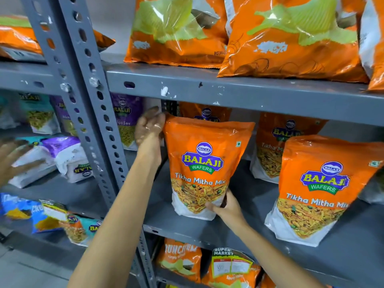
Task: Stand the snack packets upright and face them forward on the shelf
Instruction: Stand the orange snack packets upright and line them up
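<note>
An orange Balaji Tikha Mitha Mix packet stands upright on the grey middle shelf with its printed front facing me. My left hand grips its top left corner, just under the shelf above. My right hand holds its bottom right corner, thumb across the white base. A second packet of the same kind stands upright at the right, also facing forward. Behind them stand two more orange packets, partly hidden.
Large orange chip bags fill the upper shelf. A perforated grey upright divides the bays. In the left bay, purple and white packets lie tipped over, and a blurred hand hovers there. More snack bags sit below.
</note>
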Motion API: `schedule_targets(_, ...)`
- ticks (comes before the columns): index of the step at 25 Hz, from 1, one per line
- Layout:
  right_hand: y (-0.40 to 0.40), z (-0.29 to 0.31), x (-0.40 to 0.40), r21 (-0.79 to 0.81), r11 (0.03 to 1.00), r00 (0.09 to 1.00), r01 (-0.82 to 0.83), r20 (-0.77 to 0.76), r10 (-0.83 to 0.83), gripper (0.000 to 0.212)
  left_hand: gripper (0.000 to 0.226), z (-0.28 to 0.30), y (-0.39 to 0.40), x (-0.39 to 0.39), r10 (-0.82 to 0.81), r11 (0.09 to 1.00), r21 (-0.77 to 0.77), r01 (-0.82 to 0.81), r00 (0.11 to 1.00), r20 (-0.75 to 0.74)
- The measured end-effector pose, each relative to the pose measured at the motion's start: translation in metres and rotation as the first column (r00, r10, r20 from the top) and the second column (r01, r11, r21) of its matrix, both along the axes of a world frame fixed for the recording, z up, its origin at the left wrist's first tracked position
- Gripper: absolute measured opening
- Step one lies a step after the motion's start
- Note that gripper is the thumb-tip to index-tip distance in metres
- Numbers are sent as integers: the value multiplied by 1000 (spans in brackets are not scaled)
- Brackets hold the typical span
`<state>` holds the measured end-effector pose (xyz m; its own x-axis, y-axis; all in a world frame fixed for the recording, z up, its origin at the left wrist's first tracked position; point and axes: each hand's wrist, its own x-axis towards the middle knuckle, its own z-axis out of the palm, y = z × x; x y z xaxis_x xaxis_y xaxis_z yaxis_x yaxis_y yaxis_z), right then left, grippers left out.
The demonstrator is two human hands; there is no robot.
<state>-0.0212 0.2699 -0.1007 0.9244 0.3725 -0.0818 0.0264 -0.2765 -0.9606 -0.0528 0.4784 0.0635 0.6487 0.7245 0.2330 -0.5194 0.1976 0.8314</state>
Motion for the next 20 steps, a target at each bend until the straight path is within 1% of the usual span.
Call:
schedule_targets(1,-1,-2,0,21,1000,1000,-8,5,8,71,26,-20,-6,-4,-43,999,-5,43,996,-83)
schedule_targets(2,-1,-4,-1,42,999,1000,-20,12,19,68,49,-46,-14,-11,-109,994,-12,109,969,-221)
schedule_targets(3,-2,-5,-2,57,998,999,-28,20,27,67,69,-73,-21,-20,-183,982,-24,187,919,-350)
schedule_targets(4,-2,-6,-3,59,998,999,-27,26,25,68,80,-99,-27,-28,-252,963,-25,267,868,-429)
schedule_targets(5,-2,-6,-2,54,998,999,-18,30,16,68,84,-120,-31,-34,-303,943,-18,332,837,-455)
schedule_targets(6,-1,-5,0,44,999,999,-9,32,8,70,86,-137,-31,-37,-326,932,-9,362,828,-457)
schedule_targets(10,9,-3,1,11,1000,999,-24,35,24,77,80,-160,-18,-33,-334,937,-51,346,840,-428)
schedule_targets(12,15,-2,1,-1,1000,999,-24,46,24,76,73,-163,-13,-30,-342,934,-45,355,848,-406)
schedule_targets(14,19,-3,1,18,1000,999,-24,44,23,73,62,-168,-10,-29,-350,928,-25,371,851,-392)
schedule_targets(16,20,-2,-1,34,999,999,-29,43,27,71,50,-172,-7,-27,-358,927,-39,373,849,-390)
schedule_targets(18,23,-3,1,13,1000,999,-22,47,22,71,25,-170,-7,-26,-362,929,-76,362,849,-384)
schedule_targets(20,17,-1,-1,-13,999,998,-41,49,41,69,18,-171,-14,-25,-324,945,-104,310,856,-403)
